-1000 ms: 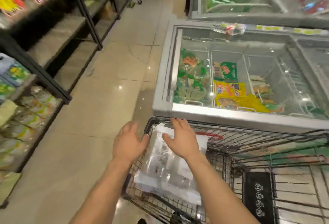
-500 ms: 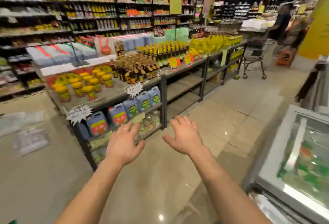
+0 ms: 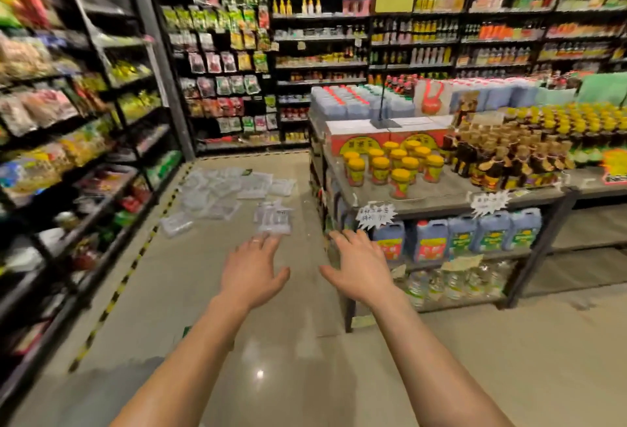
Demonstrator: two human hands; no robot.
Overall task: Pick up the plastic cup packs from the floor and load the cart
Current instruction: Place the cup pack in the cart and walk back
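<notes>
hands: left hand and right hand both stretched forward, palms down, fingers spread, holding nothing
packs: clear cup packs scattered flat on the floor ahead, in the corner between the shelves on the left and the display table on the right
nearest: one pack lies apart from the pile, just past the left fingertips in view but really further off and lower, no contact
cart: not in view, so I can't tell where it stands
step: my read is approach and pick, nothing grabbed yet
how: step closer and crouch first, the packs are too low and far to take from here
grip: thin film looks slippery and floppy, so slide fingers under an edge and support from below with both hands rather than pinching a corner
order: take the lone near pack first, then work the pile front to back, so nothing gets stepped on
risk: table corner is close on the right, so keep the right elbow in; frame is blurred, so pack count is unclear
</notes>
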